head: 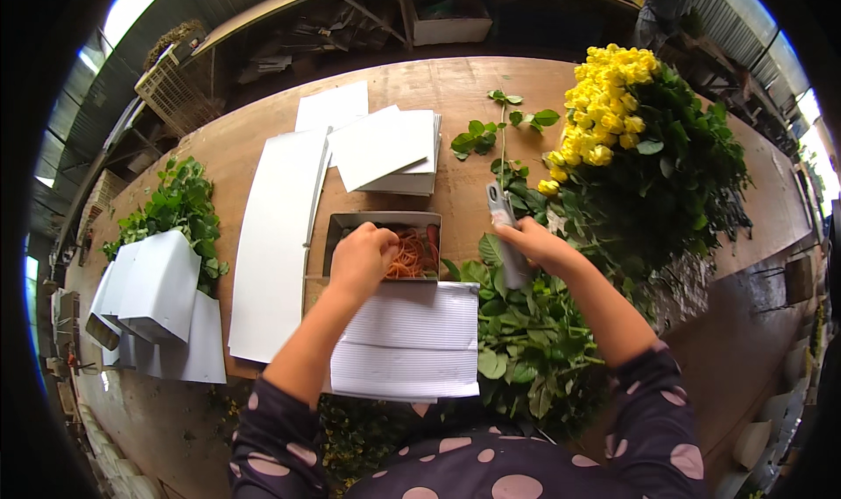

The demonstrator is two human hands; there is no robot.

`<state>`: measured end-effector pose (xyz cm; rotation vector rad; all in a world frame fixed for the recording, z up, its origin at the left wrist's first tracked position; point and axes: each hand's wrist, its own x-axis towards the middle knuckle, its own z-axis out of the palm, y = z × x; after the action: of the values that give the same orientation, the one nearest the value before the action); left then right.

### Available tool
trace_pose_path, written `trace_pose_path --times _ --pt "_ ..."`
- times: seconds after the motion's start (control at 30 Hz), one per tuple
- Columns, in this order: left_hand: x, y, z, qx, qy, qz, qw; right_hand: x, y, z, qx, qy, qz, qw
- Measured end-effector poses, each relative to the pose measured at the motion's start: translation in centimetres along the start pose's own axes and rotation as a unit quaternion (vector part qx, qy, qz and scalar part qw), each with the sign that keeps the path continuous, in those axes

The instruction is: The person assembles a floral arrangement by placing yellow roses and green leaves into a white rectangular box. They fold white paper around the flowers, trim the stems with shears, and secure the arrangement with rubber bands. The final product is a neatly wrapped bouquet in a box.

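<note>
My left hand [365, 257] reaches over a grey open box [332, 239] that holds a tangle of orange rubber bands [412, 254]; its fingers are bent together above them, and whether they pinch a band cannot be seen. In my right hand [529, 239] is a grey metal stapler-like tool [504, 226], held upright on the page. Sheets of white corrugated cardboard [407, 341] lie just in front of my body. Green leafy stems [532, 341] are heaped beneath and beside the tool, and a single leafy stem [503, 131] lies beyond it.
Yellow roses [608, 105] with dark foliage are piled at the right. White card sheets [387, 147] and a long white board [276, 243] lie left of centre. Wrapped greenery [154, 282] rests at the far left. Another person [663, 6] stands at the back right.
</note>
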<state>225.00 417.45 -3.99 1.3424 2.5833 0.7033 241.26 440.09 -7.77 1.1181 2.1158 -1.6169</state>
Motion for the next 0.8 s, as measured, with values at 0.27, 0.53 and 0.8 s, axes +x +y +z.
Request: trace_pose_path --times 0.27,0.53,0.8 --pt "6.4 -5.0 7.1 0.359 -0.219 0.083 0.904 14.2 -1.9 7.1 -0.261 0.205 0.034 0.943" --pt "6.2 -2.9 1.2 0.201 -0.207 0.049 0.956 11.0 -4.7 5.8 -0.347 0.121 -0.067 0.928" --pt "6.3 2.9 -1.9 -0.092 -0.273 0.148 0.946 -5.0 -2.9 7.7 0.300 -0.030 -0.207 0.931"
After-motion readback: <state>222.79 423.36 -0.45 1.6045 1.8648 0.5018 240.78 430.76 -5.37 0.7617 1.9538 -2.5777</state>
